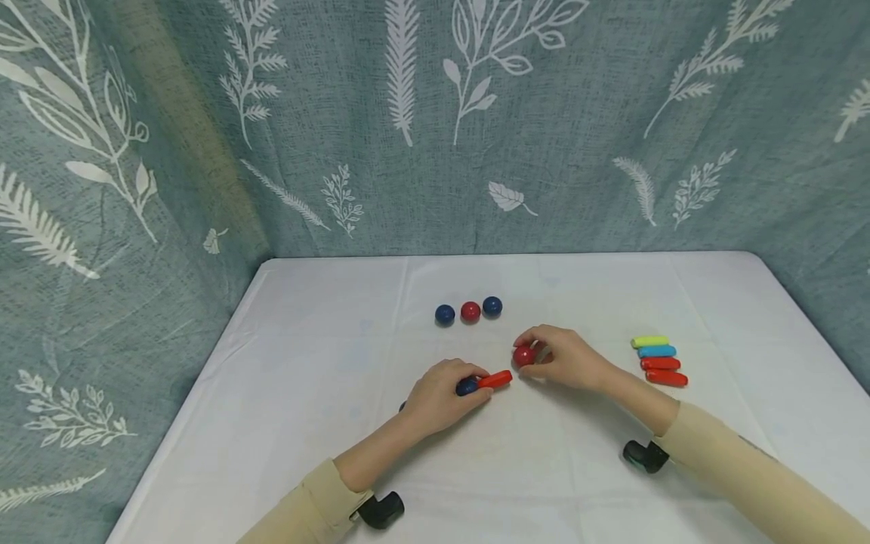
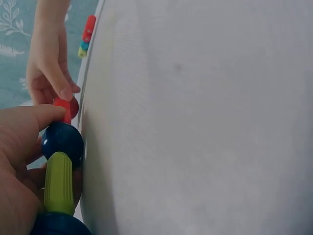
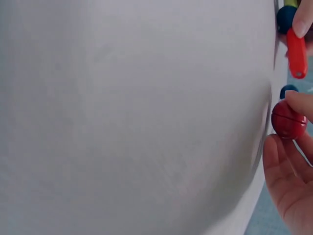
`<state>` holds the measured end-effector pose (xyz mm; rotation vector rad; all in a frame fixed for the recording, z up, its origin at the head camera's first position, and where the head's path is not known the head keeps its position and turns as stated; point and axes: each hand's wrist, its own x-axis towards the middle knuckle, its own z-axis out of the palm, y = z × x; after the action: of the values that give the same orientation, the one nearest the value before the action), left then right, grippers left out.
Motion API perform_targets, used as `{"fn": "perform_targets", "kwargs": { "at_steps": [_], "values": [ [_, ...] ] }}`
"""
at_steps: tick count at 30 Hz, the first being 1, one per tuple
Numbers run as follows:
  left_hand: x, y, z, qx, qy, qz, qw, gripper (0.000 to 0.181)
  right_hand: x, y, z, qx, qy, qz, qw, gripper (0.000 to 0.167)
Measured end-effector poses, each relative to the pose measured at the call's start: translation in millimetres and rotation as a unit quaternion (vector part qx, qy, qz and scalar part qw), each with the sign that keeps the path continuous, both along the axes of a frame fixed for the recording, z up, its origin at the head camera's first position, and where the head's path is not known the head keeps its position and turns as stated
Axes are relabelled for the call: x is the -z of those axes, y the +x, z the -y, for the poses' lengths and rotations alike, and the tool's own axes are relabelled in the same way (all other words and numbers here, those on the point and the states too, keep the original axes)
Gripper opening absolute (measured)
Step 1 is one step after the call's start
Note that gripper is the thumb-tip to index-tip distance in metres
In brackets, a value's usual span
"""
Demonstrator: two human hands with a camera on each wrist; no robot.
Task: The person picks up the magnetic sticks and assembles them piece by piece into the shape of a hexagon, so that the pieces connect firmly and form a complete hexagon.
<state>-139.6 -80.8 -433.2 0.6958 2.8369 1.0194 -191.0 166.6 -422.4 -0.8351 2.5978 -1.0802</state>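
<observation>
On my feed, the left hand (image 1: 437, 394) grips a ball-and-stick chain (image 2: 59, 181), its red stick (image 1: 496, 379) slanting toward the right hand (image 1: 564, 359). There I see a red ball (image 1: 522, 357) pinched, just off the stick's tip.

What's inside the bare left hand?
The left hand holds a red rod, a glossy dark-blue ball and a ridged lime-green rod in line; surfaces it covers cannot be seen.
</observation>
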Motion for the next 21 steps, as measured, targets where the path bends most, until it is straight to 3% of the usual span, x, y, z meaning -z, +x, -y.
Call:
{"fn": "perform_targets", "kwargs": {
  "at_steps": [10,21],
  "values": [
    [-2.2,1.0,1.1,-0.002,-0.003,-0.004,1.0000,0.022,2.0,15.7,2,-0.020,-0.027,0.011,0.9994,0.037],
    [-3.9,0.8,-3.3,0.006,-0.016,-0.029,0.9994,0.022,4.2,18.6,2,-0.029,-0.044,0.027,0.9982,0.040]
  ]
}}
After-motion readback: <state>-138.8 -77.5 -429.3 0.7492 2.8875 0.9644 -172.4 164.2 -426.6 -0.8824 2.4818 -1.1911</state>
